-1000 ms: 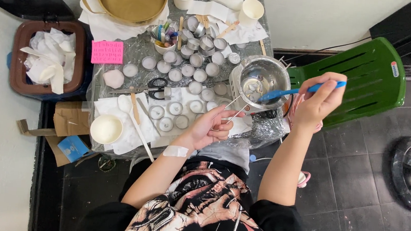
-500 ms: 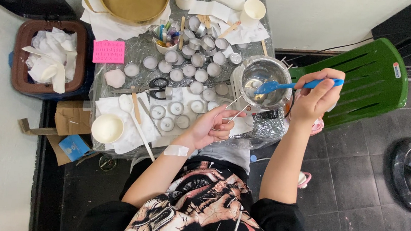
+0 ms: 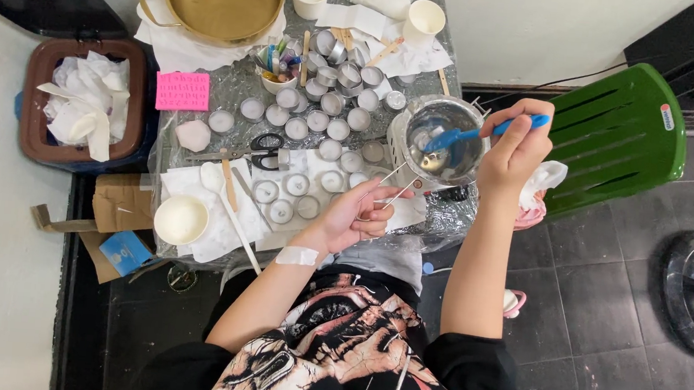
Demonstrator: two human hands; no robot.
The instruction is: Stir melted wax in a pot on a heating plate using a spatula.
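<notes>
Tealight cups (image 3: 317,120) beside steel pot (image 3: 443,151).

Right hand (image 3: 511,151) dips blue spatula (image 3: 469,135) in steel pot (image 3: 444,137); left hand (image 3: 358,213) pinches probably wicks (image 3: 398,183).

1. The left hand (image 3: 355,212) lay palm up and low, fingers (image 3: 384,192) loosely curled and pinched together, a white plaster at the wrist.
2. The right hand (image 3: 515,151) was raised on a bent forearm, its fingers closed in a tight pinch.
</notes>
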